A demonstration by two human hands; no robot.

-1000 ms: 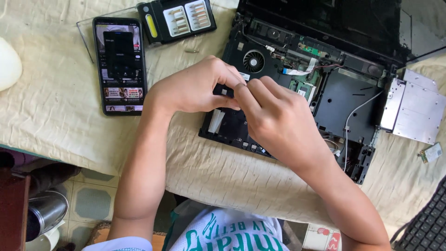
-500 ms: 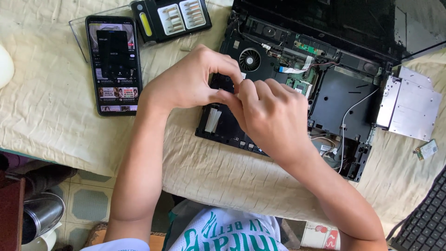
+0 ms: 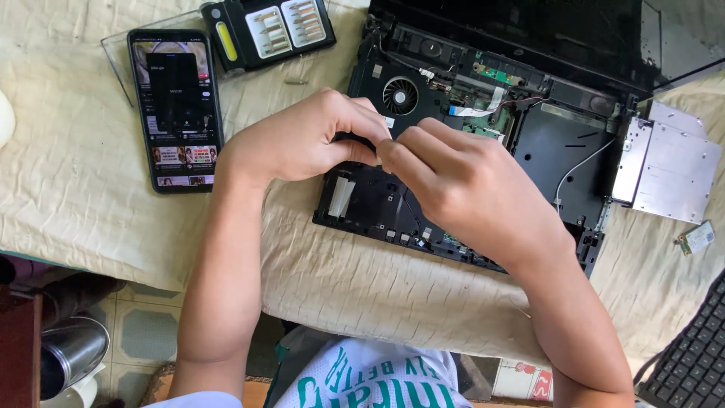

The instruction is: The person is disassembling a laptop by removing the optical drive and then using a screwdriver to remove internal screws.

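An opened black laptop base (image 3: pixel 559 143) lies on the cloth-covered table, its round fan (image 3: pixel 400 95) and circuit boards exposed. My left hand (image 3: pixel 302 140) and my right hand (image 3: pixel 461 193) meet over the base's left part, fingertips pinched together on a small dark part that the fingers mostly hide. I cannot tell what the part is. Both hands cover the middle of the base.
A lit phone (image 3: pixel 176 109) lies at the left. A black screwdriver bit case (image 3: pixel 268 30) sits behind it. A silver optical drive (image 3: pixel 668 170) and a small green card (image 3: pixel 696 238) lie at the right, and a keyboard corner (image 3: pixel 691 363) shows at bottom right. Beige cloth (image 3: pixel 75 189) covers the table.
Both hands have stayed pinched together over the laptop's left part, shifting only slightly. The view has drifted a little.
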